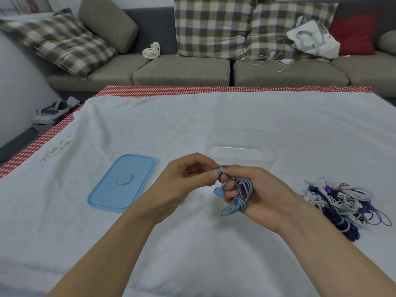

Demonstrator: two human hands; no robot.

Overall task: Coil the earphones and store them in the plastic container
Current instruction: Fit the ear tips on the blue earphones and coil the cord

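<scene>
Right hand (255, 189) grips coiled blue earphones (240, 196) just in front of the clear container (240, 144); left hand (188, 179) pinches one earbud (217, 172). Blue lid (122, 182) left of container.

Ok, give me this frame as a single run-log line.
stage: coiling | right hand: holds coiled blue earphones | left hand: pinches earbud | container: open, empty | lid: on table | earphone pile: waiting

Two hands (188, 181) (260, 190), one blue lid (122, 182), one clear container (240, 146), one earphone pile (342, 202), three checked cushions (212, 26).
</scene>
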